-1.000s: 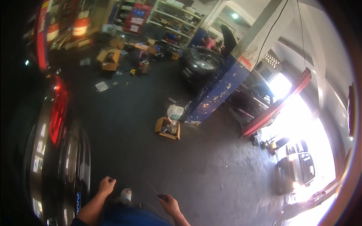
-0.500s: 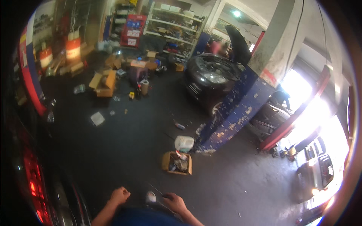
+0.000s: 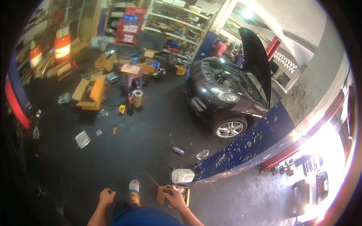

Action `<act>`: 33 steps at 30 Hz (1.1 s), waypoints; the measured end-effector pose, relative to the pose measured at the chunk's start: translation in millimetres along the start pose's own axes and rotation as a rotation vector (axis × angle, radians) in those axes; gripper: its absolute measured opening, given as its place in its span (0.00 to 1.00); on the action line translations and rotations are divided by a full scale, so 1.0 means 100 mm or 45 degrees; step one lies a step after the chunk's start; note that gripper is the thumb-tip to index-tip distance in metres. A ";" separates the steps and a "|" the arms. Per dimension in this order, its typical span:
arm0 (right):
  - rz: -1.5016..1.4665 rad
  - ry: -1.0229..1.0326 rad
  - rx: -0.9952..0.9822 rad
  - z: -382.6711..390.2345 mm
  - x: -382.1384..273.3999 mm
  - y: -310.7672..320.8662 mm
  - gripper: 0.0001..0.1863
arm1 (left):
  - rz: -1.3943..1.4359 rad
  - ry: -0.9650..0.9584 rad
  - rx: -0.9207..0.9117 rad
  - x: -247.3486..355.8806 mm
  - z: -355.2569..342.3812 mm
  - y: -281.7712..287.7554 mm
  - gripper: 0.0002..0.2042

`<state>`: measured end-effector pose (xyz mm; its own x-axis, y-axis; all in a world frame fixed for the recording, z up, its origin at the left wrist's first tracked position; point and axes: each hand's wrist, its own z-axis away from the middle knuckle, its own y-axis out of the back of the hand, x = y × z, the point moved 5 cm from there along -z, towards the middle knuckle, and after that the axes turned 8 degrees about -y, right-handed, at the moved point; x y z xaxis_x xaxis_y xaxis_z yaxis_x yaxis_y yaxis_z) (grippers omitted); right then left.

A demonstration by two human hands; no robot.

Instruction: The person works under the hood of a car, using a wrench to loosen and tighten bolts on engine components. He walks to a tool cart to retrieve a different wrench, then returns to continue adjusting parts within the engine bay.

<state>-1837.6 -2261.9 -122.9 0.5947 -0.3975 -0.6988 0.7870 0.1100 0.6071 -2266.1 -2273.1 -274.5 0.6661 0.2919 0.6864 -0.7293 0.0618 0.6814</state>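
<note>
My right hand (image 3: 175, 199) is closed around a long thin rod (image 3: 154, 181) that points up and to the left. Below it in this view sits an open cardboard box (image 3: 160, 196), partly hidden by the hand, with mixed items inside. A white plastic jug (image 3: 183, 175) stands just beyond the box. My left hand (image 3: 107, 196) hangs over the floor with its fingers curled in, and nothing shows in it. Between my hands a foot in a light sandal (image 3: 134, 186) is on the dark floor.
A blue peeling pillar (image 3: 245, 145) rises at the right. Beyond it stands a dark car (image 3: 215, 94) with its hood up. A spray can (image 3: 178, 150) and clear plastic (image 3: 202, 154) lie on the floor. Farther left are an open carton (image 3: 98, 92), a cylindrical filter (image 3: 137, 98) and a flat packet (image 3: 82, 139).
My view has swung forward and right, away from the red tail light at the left. The jug and box now appear nearer. The rod stays in my right hand.
</note>
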 end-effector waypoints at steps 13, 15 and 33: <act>-0.175 -0.198 0.242 -3.98 -0.83 1.29 0.26 | 0.012 -0.617 -0.272 4.08 -5.10 -0.25 0.14; -0.215 -0.287 0.149 -4.74 -1.03 1.43 0.25 | -0.070 -0.628 -0.242 4.09 -5.66 -0.45 0.16; -0.366 -0.119 0.151 -10.89 -3.40 3.69 0.22 | -0.039 -0.189 -0.269 4.95 -11.31 -1.08 0.18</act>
<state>-1570.4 -1093.7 -73.2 0.3286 -0.4796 -0.8136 0.8925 -0.1241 0.4336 -2035.2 -1055.8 -295.8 0.6925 0.1446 0.7068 -0.7147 0.2708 0.6448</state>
